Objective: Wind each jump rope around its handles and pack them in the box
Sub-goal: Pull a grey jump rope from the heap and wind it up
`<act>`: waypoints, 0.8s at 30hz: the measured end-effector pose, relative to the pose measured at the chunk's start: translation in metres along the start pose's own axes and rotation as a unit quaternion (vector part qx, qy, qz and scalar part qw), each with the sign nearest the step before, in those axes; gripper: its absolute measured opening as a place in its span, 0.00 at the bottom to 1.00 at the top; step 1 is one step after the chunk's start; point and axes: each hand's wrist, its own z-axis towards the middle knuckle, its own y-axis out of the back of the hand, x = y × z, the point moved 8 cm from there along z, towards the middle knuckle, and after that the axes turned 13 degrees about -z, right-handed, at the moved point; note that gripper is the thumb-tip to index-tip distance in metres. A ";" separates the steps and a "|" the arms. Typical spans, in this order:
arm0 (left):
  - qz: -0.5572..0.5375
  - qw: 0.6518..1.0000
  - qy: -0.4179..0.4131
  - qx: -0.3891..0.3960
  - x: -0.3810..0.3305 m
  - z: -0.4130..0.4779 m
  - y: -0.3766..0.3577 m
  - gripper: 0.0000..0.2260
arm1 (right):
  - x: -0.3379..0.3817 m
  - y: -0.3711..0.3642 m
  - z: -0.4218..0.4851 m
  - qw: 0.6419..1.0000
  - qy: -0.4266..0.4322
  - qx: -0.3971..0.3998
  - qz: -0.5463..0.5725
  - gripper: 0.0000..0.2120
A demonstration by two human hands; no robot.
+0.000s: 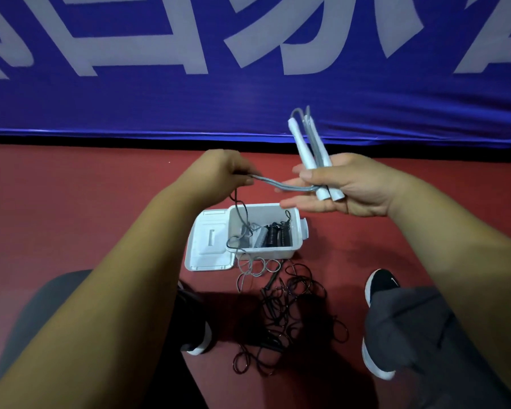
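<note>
Head view: paired white handles [304, 149], tilted upright, lie across the right hand [351, 187], its thumb clamping them against loosely spread fingers. The grey rope [278, 185] runs from their lower ends to the left hand [219, 172], which pinches it knuckles-up. From there it drops into the open white box [266, 255] on the red floor [71, 216]. A loose black rope [289, 308] lies tangled by the box's near wall.

The box [266, 255] sits mid-frame, lid [210, 246] at its left, 3 coils [273, 235] in it, a loose rope [292, 305] below. Above, 2 handles [307, 152] sit in the right hand [351, 187]; their cord [292, 188] runs to the left hand [219, 172].
</note>
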 end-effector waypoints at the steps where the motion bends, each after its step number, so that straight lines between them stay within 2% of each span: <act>1: -0.008 1.000 -0.010 -0.014 -0.001 0.001 0.002 0.09 | -0.004 -0.006 -0.003 0.999 -0.021 0.032 -0.018 0.27; 5: -0.130 0.991 -0.005 -0.044 -0.006 -0.002 0.000 0.11 | -0.022 -0.033 -0.015 0.976 -0.085 0.177 -0.096 0.27; 8: -0.268 0.963 0.011 -0.016 -0.015 -0.004 -0.010 0.10 | -0.036 -0.056 -0.026 0.937 -0.132 0.293 -0.137 0.24; 11: -0.367 0.930 0.021 0.021 -0.027 -0.004 -0.020 0.06 | -0.047 -0.071 -0.031 0.904 -0.163 0.351 -0.183 0.19; 14: -0.382 0.923 -0.002 0.055 -0.041 -0.003 -0.024 0.07 | -0.055 -0.071 -0.026 0.897 -0.173 0.347 -0.212 0.23; 17: -0.271 0.960 0.008 0.068 -0.042 0.002 -0.022 0.10 | -0.058 -0.059 -0.018 0.914 -0.168 0.290 -0.227 0.23; 20: -0.155 0.984 0.063 0.059 -0.021 0.007 -0.018 0.14 | -0.060 -0.050 -0.013 0.932 -0.155 0.244 -0.219 0.23; 24: -0.120 0.977 0.173 0.033 0.025 0.002 -0.007 0.13 | -0.046 -0.034 -0.004 0.975 -0.099 0.149 -0.133 0.18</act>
